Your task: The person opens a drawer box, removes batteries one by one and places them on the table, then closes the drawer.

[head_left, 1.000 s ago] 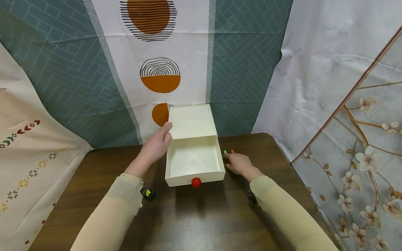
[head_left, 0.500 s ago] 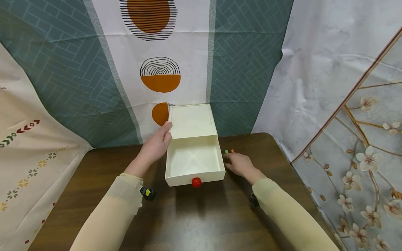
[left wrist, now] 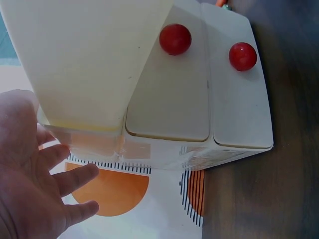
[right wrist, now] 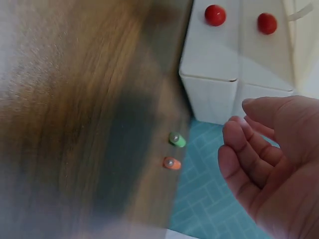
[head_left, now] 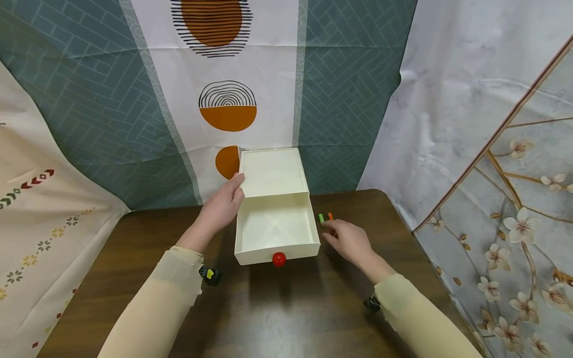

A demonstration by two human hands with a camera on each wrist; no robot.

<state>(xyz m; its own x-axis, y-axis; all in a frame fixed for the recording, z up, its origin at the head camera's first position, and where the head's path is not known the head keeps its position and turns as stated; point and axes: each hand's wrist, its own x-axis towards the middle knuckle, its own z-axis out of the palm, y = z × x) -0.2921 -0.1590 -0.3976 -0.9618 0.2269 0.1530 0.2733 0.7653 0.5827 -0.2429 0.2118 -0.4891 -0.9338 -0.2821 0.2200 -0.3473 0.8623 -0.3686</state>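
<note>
Fingers (right wrist: 239, 173) of the right hand (head_left: 352, 242) are loosely curled, nothing seen between them; can't tell whether thumb and index tips meet. Left hand (head_left: 219, 206): fingers spread apart and mostly straight at the upper left of the white three-drawer cabinet (head_left: 274, 173), probably steadying it; not clamped as far as the left wrist view shows. Top drawer (head_left: 274, 223) is pulled out toward the person, red knob (head_left: 279, 259) on its front; lower drawers (left wrist: 169, 89) are in. Small green cylinder (right wrist: 177, 139) and orange cylinder (right wrist: 172, 163), each with a shiny end, sit side by side on the wooden table (head_left: 286, 318), just right of the cabinet and near the table's back edge. Too small to say what exactly they are, or whether lying or standing. Changed in the last half second: right wrist and sleeve (head_left: 412, 308) swung back toward the person and out to the right; the hand hides less of the two cylinders. Left hand, cabinet and drawer look unmoved. My read: no grip on either piece, both loose on the table, neither in the drawer, so work is no further along than a second ago. Right fingertips are just beside the drawer's right wall; no contact evident in the head view.
</note>
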